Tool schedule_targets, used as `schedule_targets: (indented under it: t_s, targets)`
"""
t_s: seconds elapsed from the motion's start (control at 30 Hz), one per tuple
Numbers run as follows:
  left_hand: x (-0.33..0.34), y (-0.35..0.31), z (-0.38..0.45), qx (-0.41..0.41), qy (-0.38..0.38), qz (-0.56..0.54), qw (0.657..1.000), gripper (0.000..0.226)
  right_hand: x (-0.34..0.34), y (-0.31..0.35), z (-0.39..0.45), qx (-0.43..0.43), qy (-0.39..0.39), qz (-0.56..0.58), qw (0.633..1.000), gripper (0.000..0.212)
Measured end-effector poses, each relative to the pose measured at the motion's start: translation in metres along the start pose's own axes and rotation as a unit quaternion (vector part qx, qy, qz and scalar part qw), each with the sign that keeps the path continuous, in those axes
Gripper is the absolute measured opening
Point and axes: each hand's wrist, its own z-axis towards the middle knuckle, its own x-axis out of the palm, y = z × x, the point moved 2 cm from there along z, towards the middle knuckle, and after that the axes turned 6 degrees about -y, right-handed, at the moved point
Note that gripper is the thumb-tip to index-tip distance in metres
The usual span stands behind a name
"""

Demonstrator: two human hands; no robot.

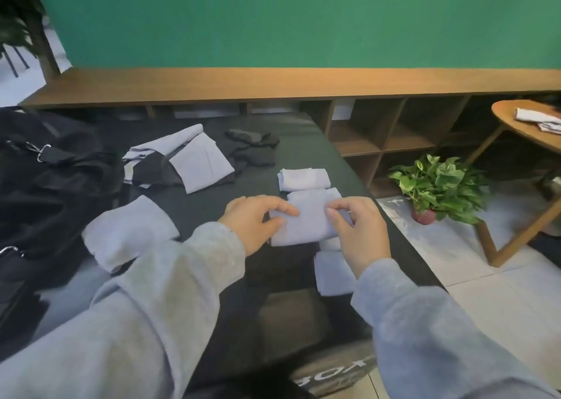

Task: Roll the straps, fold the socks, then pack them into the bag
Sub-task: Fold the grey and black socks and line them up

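At the centre of the frame, the left hand (253, 219) and right hand (356, 231) are each pinching a pale sock (306, 219) on the dark table (303, 143), grip clamped on its side edges; keeping edges aligned should help; the black bag (51, 186) is waiting at left.

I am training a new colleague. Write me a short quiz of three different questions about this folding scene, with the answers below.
1. True or false: both hands touch the same pale sock.
2. Where is the black bag: on the person's left or right?
3. Multiple choice: the green potted plant stands (A) on the dark table, (B) on the floor, (C) on the wooden shelf.

Key
1. True: the left hand and the right hand hold the pale sock.
2. Left: black bag.
3. B: potted plant on the floor.
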Motion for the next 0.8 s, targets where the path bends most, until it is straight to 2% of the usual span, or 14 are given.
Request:
schedule_targets:
  t_s: [0.17, 0.4, 0.6, 0.73, 0.8]
  targets:
    - [0.002, 0.007, 0.063, -0.006, 0.044, 0.029, 0.999, 0.04, 0.014, -0.009, 0.057, -0.008, 0.016, -0.028, 0.999, 0.012]
    - [0.01, 0.015, 0.142, -0.004, 0.022, 0.046, 0.999, 0.046, 0.033, -0.027, 0.127, 0.03, 0.015, -0.034, 0.999, 0.023]
    - [0.032, 0.032, 0.177, 0.014, 0.001, 0.068, 0.998, 0.041, 0.058, -0.05, 0.156, -0.003, 0.081, -0.115, 0.99, 0.03]
    - [0.044, 0.052, 0.177, -0.048, -0.009, 0.06, 0.997, 0.045, 0.072, -0.062, 0.164, -0.026, 0.108, -0.164, 0.98, 0.031]
    - [0.046, 0.054, 0.175, -0.039, -0.009, 0.092, 0.995, 0.043, 0.078, -0.068, 0.165, -0.034, 0.117, -0.184, 0.975, 0.031]
